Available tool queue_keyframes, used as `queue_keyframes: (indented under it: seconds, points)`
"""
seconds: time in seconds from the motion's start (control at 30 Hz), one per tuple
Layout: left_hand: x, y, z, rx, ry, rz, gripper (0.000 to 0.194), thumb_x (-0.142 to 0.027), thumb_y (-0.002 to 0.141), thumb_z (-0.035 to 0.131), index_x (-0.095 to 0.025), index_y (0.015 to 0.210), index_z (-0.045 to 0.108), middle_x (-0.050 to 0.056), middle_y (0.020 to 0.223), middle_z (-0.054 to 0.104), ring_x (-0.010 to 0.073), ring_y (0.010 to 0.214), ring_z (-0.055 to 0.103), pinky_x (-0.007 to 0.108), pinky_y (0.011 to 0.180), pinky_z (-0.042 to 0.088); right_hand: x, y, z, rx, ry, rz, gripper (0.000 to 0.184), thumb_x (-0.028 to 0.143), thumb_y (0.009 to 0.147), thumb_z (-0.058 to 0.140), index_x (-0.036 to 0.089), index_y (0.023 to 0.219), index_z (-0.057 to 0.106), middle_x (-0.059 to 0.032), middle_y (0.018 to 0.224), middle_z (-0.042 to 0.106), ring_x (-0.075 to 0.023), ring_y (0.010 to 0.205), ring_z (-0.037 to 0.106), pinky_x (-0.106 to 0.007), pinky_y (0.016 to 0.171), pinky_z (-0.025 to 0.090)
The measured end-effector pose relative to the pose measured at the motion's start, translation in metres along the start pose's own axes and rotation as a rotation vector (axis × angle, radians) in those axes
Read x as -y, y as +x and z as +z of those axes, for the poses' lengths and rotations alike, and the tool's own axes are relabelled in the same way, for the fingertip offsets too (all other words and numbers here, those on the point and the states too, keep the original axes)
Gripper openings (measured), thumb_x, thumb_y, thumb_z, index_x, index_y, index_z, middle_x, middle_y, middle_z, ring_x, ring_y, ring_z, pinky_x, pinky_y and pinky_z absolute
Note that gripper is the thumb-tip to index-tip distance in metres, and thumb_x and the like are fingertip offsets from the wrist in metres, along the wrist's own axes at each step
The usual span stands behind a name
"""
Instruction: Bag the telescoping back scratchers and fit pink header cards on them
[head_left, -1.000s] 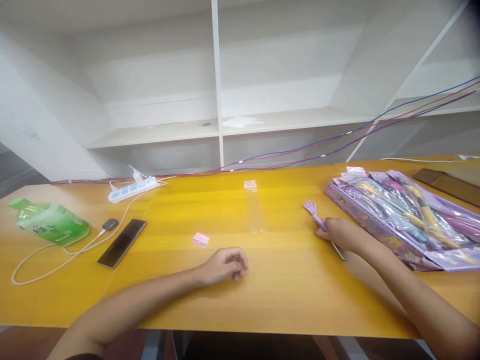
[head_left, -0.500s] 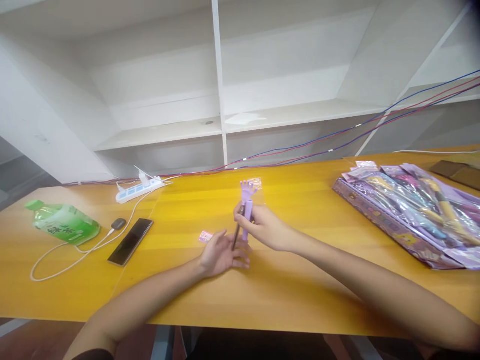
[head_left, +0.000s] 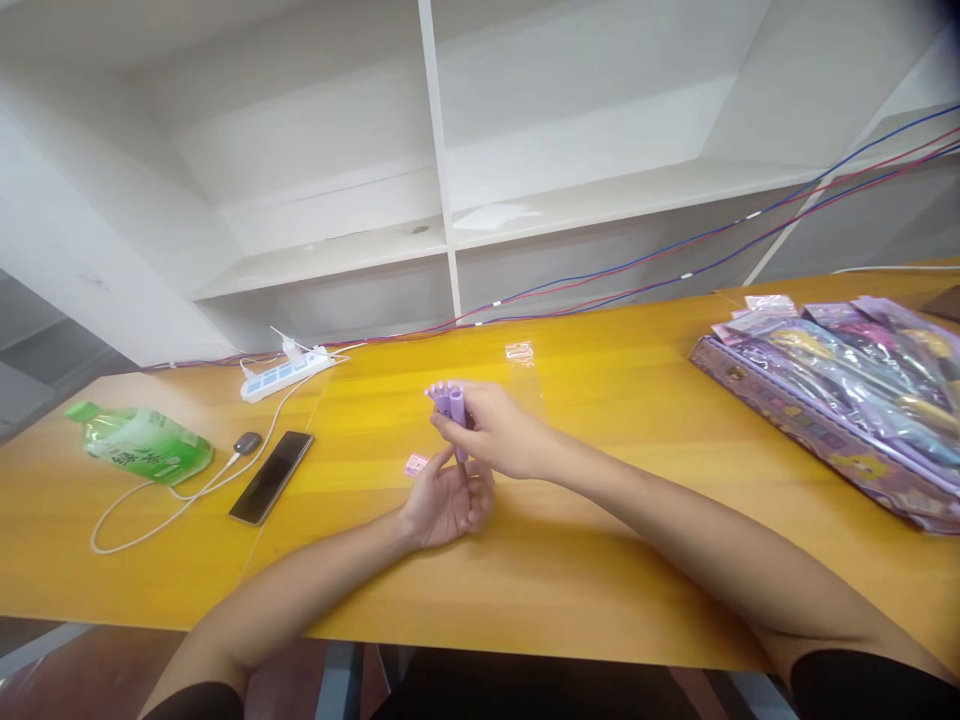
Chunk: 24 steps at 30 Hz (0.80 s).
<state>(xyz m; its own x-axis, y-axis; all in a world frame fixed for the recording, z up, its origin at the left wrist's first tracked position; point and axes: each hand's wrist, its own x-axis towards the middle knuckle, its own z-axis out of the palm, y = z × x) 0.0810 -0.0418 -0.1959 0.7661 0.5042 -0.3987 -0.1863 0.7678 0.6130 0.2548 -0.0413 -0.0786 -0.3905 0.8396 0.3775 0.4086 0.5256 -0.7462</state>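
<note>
My right hand (head_left: 499,430) is closed round a purple stick with a small hand-shaped head (head_left: 440,398), like a back scratcher. A purple tube (head_left: 457,408) sits beside that head in the same grip. The thin dark lower part of the stick runs down into my left hand (head_left: 444,505), palm up, its fingers loosely curled about it. My fingers hide the lower end. Just behind the left hand lies a small pink card (head_left: 415,464). Further back on the table is a clear plastic wrapper (head_left: 519,352) with a printed top.
On the left are a green bottle (head_left: 142,443) lying on its side, a black phone (head_left: 271,478), a small dark charging device (head_left: 247,442) on a white cable and a power strip (head_left: 289,374). A patterned box (head_left: 810,440) of wrapped items stands right. Cables run along the shelf behind.
My right hand has moved slightly left and tilted the stick, its head now lower and further left. Less dark rod shows. The left fingers have curled in, and the view has shifted a little.
</note>
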Motion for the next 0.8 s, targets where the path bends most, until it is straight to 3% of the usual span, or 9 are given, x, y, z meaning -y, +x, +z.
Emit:
queue_keyframes:
  seconds: [0.4,0.63,0.8]
  points:
    - [-0.001,0.000,0.002,-0.031,0.006,0.035,0.045,-0.061,0.095,0.060,-0.016,0.088,0.062,0.004,0.077,0.056,0.0122,0.057,0.049,0.023,0.046,0.027,0.001,-0.001,-0.004,-0.016,0.005,-0.029,0.029,0.022,0.100,0.056,0.020,0.073,0.045,0.0036,0.072,0.051,-0.0106,0.066,0.046,-0.028,0.067,0.031]
    - [-0.004,-0.003,0.010,0.053,0.068,0.043,0.042,-0.051,0.095,0.066,-0.015,0.075,0.057,-0.001,0.067,0.042,0.0073,0.052,0.033,0.021,0.047,0.020,0.001,0.001,-0.007,-0.015,-0.044,-0.035,0.028,0.026,0.105,0.052,0.019,0.077,0.052,0.0012,0.076,0.055,-0.0117,0.069,0.047,-0.028,0.068,0.031]
    - [-0.006,-0.003,0.012,0.102,0.058,0.028,0.049,-0.050,0.099,0.065,-0.016,0.067,0.050,-0.003,0.061,0.030,0.0073,0.051,0.025,0.021,0.048,0.018,0.004,0.002,-0.025,-0.168,-0.010,-0.109,0.032,0.031,0.106,0.052,0.019,0.077,0.054,0.0009,0.075,0.052,-0.0122,0.067,0.047,-0.029,0.067,0.034]
